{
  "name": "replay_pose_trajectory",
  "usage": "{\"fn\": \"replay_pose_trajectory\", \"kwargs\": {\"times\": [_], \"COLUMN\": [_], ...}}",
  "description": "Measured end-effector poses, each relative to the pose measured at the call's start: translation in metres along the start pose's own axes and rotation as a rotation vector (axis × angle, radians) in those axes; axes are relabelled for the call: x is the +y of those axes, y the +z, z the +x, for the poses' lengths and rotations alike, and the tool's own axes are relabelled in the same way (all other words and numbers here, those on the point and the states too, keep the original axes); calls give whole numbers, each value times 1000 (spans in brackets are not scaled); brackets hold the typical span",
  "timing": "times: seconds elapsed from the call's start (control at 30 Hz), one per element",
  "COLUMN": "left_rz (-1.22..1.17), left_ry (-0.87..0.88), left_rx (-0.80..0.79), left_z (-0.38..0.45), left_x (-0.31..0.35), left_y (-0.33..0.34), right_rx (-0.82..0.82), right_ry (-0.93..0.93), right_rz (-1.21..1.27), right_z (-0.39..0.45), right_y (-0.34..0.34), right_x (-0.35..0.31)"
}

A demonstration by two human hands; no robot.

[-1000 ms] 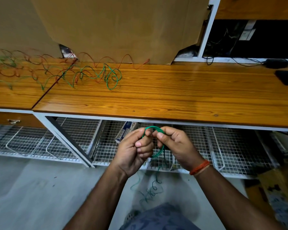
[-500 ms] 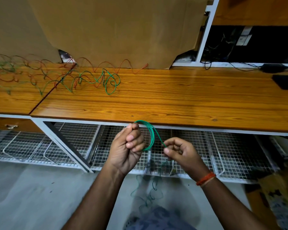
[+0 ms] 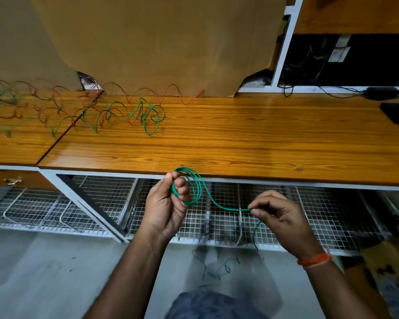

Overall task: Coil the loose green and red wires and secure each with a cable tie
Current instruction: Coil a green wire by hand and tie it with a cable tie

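Left hand [image 3: 165, 209] grips a small coil of thin green wire [image 3: 191, 187], fingers curled thru the loops, just below front edge of the orange wooden bench [image 3: 240, 139]. Right hand [image 3: 278, 217] pinches the same wire's free run betw thumb & fingertips; the rest hangs to the grey floor [image 3: 32, 272]. More loose green and red wires [image 3: 124, 111] lie tangled at bench's back-left.

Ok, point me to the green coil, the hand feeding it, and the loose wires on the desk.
green coil [image 3: 197, 186]: head view, on the right side of the loops.
right hand [image 3: 278, 215]: head view, back of the hand pinching the wire.
loose wires [image 3: 151, 120]: head view, green loop at the tangle's right end.
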State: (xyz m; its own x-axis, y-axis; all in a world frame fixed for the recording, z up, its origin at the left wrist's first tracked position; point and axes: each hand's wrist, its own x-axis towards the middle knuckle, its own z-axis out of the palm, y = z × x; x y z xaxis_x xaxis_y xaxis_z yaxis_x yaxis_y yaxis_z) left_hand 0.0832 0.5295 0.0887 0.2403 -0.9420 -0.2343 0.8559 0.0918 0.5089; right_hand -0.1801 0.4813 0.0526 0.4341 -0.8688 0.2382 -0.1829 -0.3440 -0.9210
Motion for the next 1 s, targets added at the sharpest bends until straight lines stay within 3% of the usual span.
{"fn": "replay_pose_trajectory", "kwargs": {"times": [0.13, 0.4, 0.8, 0.9, 1.0], "left_rz": [245, 684, 544, 484, 477], "left_ry": [51, 27, -112, -99, -51], "left_rx": [19, -189, -319, -322, -310], "left_z": [-1, -11, -21, -22, -24], "left_x": [-13, -27, -22, -21, -21], "left_y": [6, 11, 14, 14, 14], "right_rx": [-85, -152, -44, -26, -118], "right_ry": [-121, -234, -276, -182, -17], "right_rz": [10, -11, 27, 25, 124], "right_z": [12, 45, 74, 68, 57], "right_y": [10, 32, 40, 44, 50], "right_x": [-30, -60, -67, -58, -47]}}
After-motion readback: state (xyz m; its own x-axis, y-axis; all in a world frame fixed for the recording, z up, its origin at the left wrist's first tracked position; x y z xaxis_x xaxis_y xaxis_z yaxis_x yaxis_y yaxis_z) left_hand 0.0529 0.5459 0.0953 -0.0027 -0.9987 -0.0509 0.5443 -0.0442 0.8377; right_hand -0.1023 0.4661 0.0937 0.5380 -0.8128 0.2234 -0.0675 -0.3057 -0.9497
